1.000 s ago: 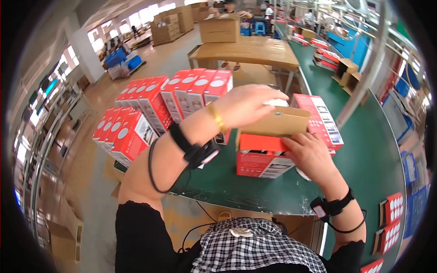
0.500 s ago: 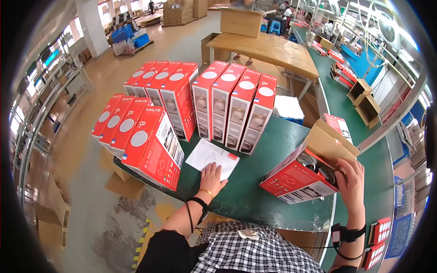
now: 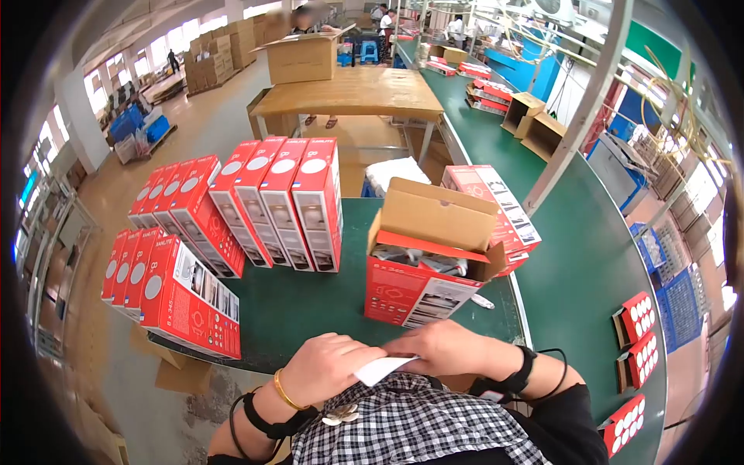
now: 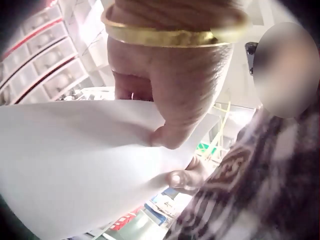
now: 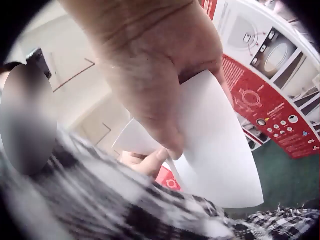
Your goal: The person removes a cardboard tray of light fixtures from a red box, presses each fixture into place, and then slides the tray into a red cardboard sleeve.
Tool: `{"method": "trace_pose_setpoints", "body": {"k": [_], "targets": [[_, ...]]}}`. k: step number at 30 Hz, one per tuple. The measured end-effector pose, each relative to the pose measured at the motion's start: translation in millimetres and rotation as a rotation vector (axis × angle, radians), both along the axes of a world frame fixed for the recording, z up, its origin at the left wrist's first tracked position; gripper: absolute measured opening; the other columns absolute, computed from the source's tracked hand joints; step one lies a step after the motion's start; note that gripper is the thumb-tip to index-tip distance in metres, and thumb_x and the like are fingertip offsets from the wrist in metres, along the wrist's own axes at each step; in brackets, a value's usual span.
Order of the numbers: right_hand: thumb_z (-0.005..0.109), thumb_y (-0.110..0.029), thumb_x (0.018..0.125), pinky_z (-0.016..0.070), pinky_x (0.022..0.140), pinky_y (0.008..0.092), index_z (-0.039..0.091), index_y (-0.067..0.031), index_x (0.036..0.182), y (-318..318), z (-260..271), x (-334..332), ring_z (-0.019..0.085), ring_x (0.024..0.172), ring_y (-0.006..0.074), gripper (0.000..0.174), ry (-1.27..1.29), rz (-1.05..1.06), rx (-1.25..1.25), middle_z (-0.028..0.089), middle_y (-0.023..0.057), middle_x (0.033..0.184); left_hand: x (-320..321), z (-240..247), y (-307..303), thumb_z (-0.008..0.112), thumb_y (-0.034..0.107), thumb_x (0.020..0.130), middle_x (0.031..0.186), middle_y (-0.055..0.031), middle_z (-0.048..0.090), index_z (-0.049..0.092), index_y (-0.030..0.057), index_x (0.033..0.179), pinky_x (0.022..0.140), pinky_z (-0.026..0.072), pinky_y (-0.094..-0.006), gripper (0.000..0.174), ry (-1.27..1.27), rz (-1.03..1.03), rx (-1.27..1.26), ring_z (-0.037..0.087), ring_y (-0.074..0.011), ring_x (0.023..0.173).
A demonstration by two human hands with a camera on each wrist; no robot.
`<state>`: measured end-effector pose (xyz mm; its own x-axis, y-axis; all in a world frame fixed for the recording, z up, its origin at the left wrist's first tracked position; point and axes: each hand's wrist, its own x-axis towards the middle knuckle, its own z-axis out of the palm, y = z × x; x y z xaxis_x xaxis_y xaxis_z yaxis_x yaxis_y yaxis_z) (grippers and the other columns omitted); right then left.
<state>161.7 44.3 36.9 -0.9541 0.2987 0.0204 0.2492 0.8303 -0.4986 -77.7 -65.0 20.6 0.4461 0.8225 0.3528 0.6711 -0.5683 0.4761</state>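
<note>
Close in front of the checked apron (image 3: pixel 403 426), both hands hold a white paper sheet (image 3: pixel 380 372). My left hand (image 3: pixel 329 366) pinches it with the thumb on the near face, as the left wrist view shows for the paper (image 4: pixel 75 155). The right hand (image 3: pixel 446 349) grips the other part of the sheet (image 5: pixel 220 145), its thumb tip close to the left thumb. Just beyond the hands stands a red carton (image 3: pixel 415 291), its cardboard flaps (image 3: pixel 442 213) raised and grey-white items (image 3: pixel 422 260) showing inside.
Several closed red boxes (image 3: pixel 190 298) stand upright in rows on the green table (image 3: pixel 302 298) at left. Another red box (image 3: pixel 492 205) lies behind the open carton, beside a white stack (image 3: pixel 391 172). A slanting metal post (image 3: pixel 581 108) rises at right.
The left hand reached over the carton, then lay on a printed leaflet on the table. The right hand has left the carton. Both hands now hold the paper near the apron.
</note>
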Motion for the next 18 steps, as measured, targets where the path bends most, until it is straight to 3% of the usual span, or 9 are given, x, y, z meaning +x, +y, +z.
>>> {"method": "trace_pose_setpoints", "body": {"k": [1,2,4,6,8,10,13,17,18], "targets": [[0.074,-0.029,0.086,0.0554,0.086,0.0424,0.066,-0.0156,0.127,3.4,2.9,16.1,0.069,0.099,0.0313,0.044,-0.125,-0.014,-0.127,0.073,0.0096,0.108,7.4,6.9,7.0,0.074,0.015,0.084,0.099,-0.0064,0.073,0.072,0.0107,0.111,0.082,0.0553,-0.039,0.028,-0.048,-0.009,0.043,0.07,-0.0253,0.089],[0.071,-0.026,0.088,0.0576,0.073,0.0407,0.073,-0.019,0.115,7.3,1.1,36.3,0.071,0.086,0.0312,0.028,-0.052,-0.059,-0.004,0.074,0.0078,0.094,13.6,14.3,15.4,0.074,0.014,0.085,0.101,-0.0069,0.073,0.071,0.0099,0.113,0.084,0.0551,-0.0389,0.029,-0.099,-0.016,0.088,0.07,-0.0262,0.093],[0.071,-0.02,0.088,0.0559,0.069,0.0407,0.075,-0.0145,0.109,18.0,24.4,81.5,0.07,0.08,0.0311,0.022,-0.003,-0.184,0.05,0.073,0.0094,0.089,20.8,37.2,31.7,0.079,0.018,0.085,0.107,-0.0095,0.072,0.071,0.0076,0.112,0.086,0.0552,-0.0392,0.03,-0.227,0.079,0.091,0.068,-0.0289,0.098],[0.074,-0.015,0.088,0.051,0.06,0.0387,0.074,-0.0054,0.094,22.8,56.4,121.1,0.063,0.065,0.0329,0.011,0.167,-0.317,-0.11,0.068,0.0134,0.077,30.5,38.3,51.5,0.079,0.012,0.083,0.109,-0.0101,0.072,0.071,0.005,0.109,0.089,0.0544,-0.0393,0.028,-0.26,0.125,0.1,0.068,-0.0289,0.101],[0.077,-0.01,0.088,0.0458,0.054,0.0325,0.07,0.0006,0.087,20.2,65.1,153.2,0.056,0.053,0.0217,0.013,0.286,-0.506,-0.142,0.061,0.0113,0.064,44.6,34.2,75.5,0.078,0.01,0.083,0.112,-0.0099,0.07,0.068,0.0037,0.109,0.09,0.0536,-0.0404,0.029,-0.071,0.193,0.304,0.066,-0.0301,0.103],[0.076,-0.008,0.088,0.0457,0.055,0.0308,0.071,0.0016,0.089,11.9,78.0,164.0,0.056,0.057,0.0152,0.011,0.369,-0.589,-0.214,0.064,0.0085,0.067,55.8,24.8,88.9,0.079,0.011,0.081,0.111,-0.0093,0.069,0.066,0.0051,0.109,0.091,0.051,-0.0418,0.031,0.01,0.32,0.347,0.063,-0.0304,0.103],[0.075,-0.006,0.088,0.0463,0.056,0.0299,0.072,0.0018,0.091,11.0,76.9,178.6,0.058,0.061,0.0127,0.008,0.545,-0.622,-0.152,0.067,0.0067,0.071,63.3,21.8,97.8,0.082,0.015,0.077,0.102,-0.0079,0.067,0.065,0.0068,0.106,0.091,0.0475,-0.041,0.034,0.092,0.387,0.336,0.06,-0.0296,0.1],[0.075,-0.003,0.087,0.0481,0.058,0.0307,0.072,0.0013,0.092,7.8,90.3,168.5,0.062,0.063,0.016,0.008,0.591,-0.69,-0.085,0.067,0.0081,0.072,68.2,18.8,104.7,0.085,0.021,0.073,0.094,-0.0064,0.063,0.065,0.0089,0.103,0.091,0.0439,-0.0415,0.038,0.134,0.426,0.272,0.056,-0.0285,0.097],[0.075,-0.003,0.086,0.0485,0.058,0.0312,0.072,0.0011,0.093,9.2,91.4,162.2,0.063,0.063,0.0187,0.008,0.602,-0.645,0.044,0.067,0.0087,0.072,68.1,19.0,105.8,0.086,0.024,0.072,0.091,-0.0058,0.062,0.066,0.0093,0.101,0.092,0.0423,-0.042,0.039,0.154,0.439,0.293,0.056,-0.0283,0.097]]}}
